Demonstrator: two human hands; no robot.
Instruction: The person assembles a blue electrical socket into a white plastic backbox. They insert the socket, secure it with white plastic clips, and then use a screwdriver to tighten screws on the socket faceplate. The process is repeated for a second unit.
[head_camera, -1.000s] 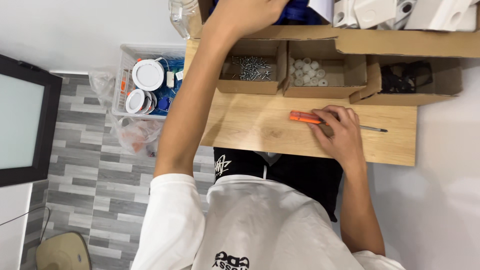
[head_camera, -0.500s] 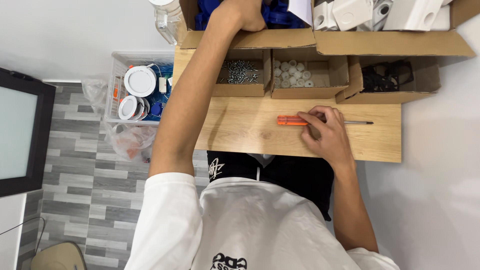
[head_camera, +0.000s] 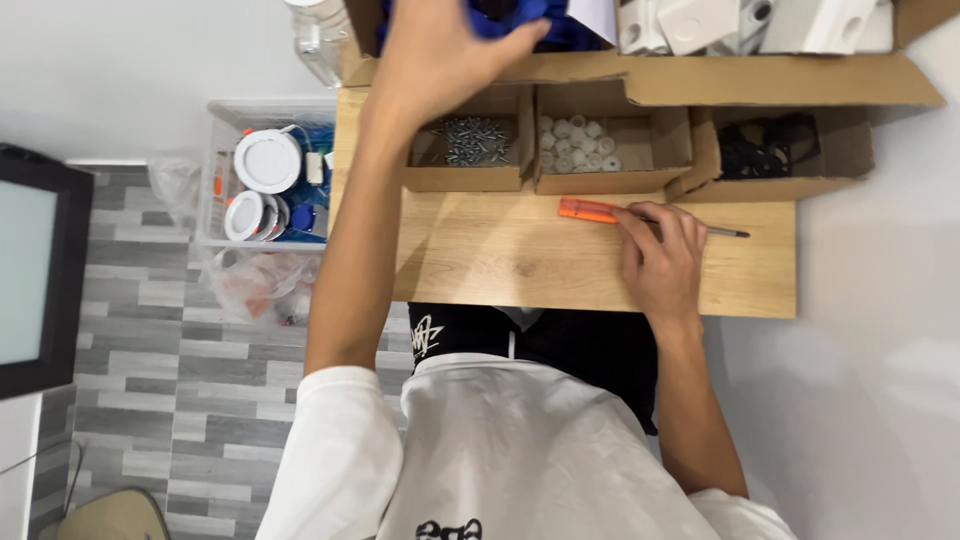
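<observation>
My left hand (head_camera: 440, 50) reaches forward into a large cardboard box (head_camera: 700, 80) and lies on blue parts (head_camera: 560, 25). Its fingertips are curled among them, and a grip on one is not discernible. My right hand (head_camera: 660, 265) rests on the wooden table (head_camera: 500, 260). Its fingers close over the shaft of an orange-handled screwdriver (head_camera: 585, 210) that lies flat, with the metal tip pointing right.
Three small open cardboard boxes line the table's back: screws (head_camera: 470, 140), white caps (head_camera: 580, 145), black parts (head_camera: 770, 150). White plastic pieces (head_camera: 750, 20) fill the big box's right side. Left of the table are a bin of round white lamps (head_camera: 265, 160), a plastic bag (head_camera: 255, 285) and a dark screen (head_camera: 30, 270).
My left hand has drawn back a little over the blue parts, and the view has shifted slightly. My right hand stays on the screwdriver.
</observation>
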